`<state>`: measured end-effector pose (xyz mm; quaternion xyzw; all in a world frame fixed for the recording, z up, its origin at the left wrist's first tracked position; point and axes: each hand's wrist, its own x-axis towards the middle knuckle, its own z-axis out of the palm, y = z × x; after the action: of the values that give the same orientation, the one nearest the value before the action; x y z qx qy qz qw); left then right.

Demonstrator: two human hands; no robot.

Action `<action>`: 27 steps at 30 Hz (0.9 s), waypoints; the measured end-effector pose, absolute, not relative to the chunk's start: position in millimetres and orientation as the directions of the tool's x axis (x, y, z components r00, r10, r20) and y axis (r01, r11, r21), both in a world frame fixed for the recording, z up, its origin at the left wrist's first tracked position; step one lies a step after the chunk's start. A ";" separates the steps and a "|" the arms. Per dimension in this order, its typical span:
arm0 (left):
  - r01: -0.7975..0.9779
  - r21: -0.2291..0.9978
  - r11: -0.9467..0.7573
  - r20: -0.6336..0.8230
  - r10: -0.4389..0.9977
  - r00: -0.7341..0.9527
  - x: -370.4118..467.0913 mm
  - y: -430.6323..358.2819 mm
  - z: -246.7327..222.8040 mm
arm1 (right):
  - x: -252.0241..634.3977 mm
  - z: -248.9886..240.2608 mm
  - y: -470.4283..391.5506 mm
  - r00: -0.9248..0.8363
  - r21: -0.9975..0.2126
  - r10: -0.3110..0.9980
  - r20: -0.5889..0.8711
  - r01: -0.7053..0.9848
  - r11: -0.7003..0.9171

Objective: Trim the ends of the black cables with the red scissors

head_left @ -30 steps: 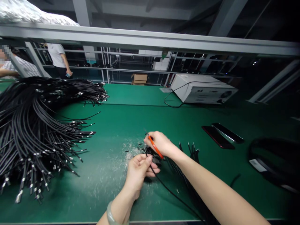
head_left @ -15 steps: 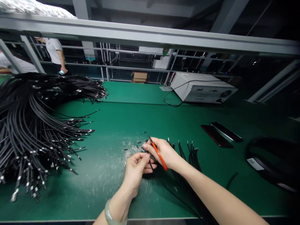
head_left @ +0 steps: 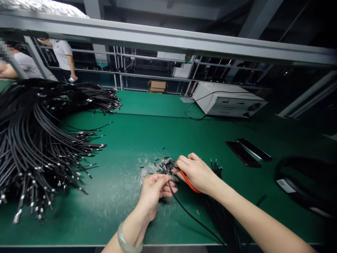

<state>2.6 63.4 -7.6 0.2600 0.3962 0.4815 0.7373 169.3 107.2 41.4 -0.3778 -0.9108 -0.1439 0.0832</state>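
Observation:
My left hand [head_left: 154,191] pinches a thin black cable [head_left: 190,215] near its end, and the cable runs down to the right over the table's front edge. Orange-handled cutters [head_left: 190,182] are in my right hand [head_left: 197,172], just right of the left one; their tips are partly hidden by the fingers. Between and beyond the hands lies a scatter of short black offcuts [head_left: 166,165] with pale fibres on the green table [head_left: 131,137]. Under my right forearm lies a bundle of black cables [head_left: 221,214].
A large heap of black cables [head_left: 28,123] covers the left side. On the right are two phones [head_left: 243,154] and a black strap-like object [head_left: 302,186]. A white box-shaped device [head_left: 229,102] stands behind. Two people are at the far left, beyond the frame.
My right hand has moved right, away from my left fingertips, and turned with the cutters. More of the offcut pile shows. The person in stripes has come further into view.

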 end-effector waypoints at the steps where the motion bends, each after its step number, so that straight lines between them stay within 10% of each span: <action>1: -0.505 0.761 0.406 -0.339 0.914 0.224 2.5 63.4 -7.2 | 171.8 39.8 106.2 -0.696 0.224 0.682 0.225 0.718 0.659; 27: -0.473 0.775 0.420 -0.341 0.907 0.247 0.3 62.3 -7.0 | 162.1 38.9 104.7 -0.789 0.379 0.608 0.089 0.591 0.712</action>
<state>0.3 62.3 -7.0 0.2713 0.4000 0.4652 0.7416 162.1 104.7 38.9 -0.3240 -0.9250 -0.1975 -0.0211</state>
